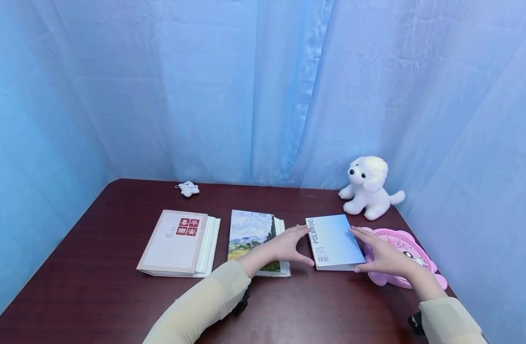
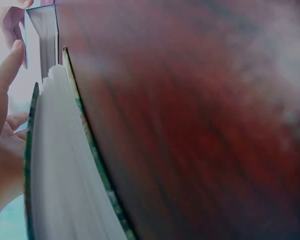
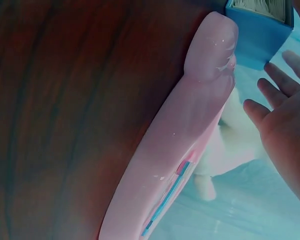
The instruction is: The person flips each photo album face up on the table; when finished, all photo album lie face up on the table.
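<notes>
A blue-and-white photo album (image 1: pixel 335 241) marked POLAROID lies flat on the table between two hands. My left hand (image 1: pixel 288 246) reaches over the painted-cover album (image 1: pixel 250 236), its fingertips at the Polaroid album's left edge and its thumb spread apart. At the opposite edge is my right hand (image 1: pixel 385 255), fingers and thumb extended, passing above a pink bear-shaped toy (image 3: pixel 190 125). In the right wrist view its fingertips are close to the blue album spine (image 3: pixel 262 37); whether they touch it I cannot tell. Neither hand grips anything.
A thick pale album (image 1: pixel 172 243) with red characters lies at the left. A small white star-shaped plush (image 1: pixel 188 188) sits near the back edge, and a white plush dog (image 1: pixel 368 188) at the back right. Blue curtains (image 1: pixel 211 95) surround the dark wooden table (image 1: pixel 95 267).
</notes>
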The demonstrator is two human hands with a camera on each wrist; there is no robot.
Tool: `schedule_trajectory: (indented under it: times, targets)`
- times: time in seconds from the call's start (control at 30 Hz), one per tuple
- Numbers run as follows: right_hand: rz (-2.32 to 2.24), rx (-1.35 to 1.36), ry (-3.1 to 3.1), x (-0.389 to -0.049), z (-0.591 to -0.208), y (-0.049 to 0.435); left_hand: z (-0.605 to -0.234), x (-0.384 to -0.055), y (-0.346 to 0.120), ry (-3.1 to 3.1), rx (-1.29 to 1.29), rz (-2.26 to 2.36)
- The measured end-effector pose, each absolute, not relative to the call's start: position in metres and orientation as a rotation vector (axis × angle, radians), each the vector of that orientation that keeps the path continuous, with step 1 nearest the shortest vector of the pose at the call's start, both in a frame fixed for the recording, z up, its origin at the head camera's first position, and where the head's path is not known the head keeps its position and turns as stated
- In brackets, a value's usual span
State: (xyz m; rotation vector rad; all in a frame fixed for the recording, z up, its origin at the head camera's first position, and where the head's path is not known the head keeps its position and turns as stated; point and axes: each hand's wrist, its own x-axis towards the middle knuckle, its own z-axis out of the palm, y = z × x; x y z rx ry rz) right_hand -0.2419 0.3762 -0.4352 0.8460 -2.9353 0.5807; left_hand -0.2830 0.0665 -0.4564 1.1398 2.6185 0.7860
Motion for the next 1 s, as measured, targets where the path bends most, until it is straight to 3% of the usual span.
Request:
schedule_trajectory:
  times: [0.43,1.0]
  targets:
    - [0.626,0.839,-2.951,-0.25,-0.444,0.378,-0.462,-0.293,0.071,2.636,1.179,0.666]
    - [0.897,0.927,-2.807,-0.251,-0.419,0.354,-0.463,-0.295,0.065,2.585,1.091,0.823]
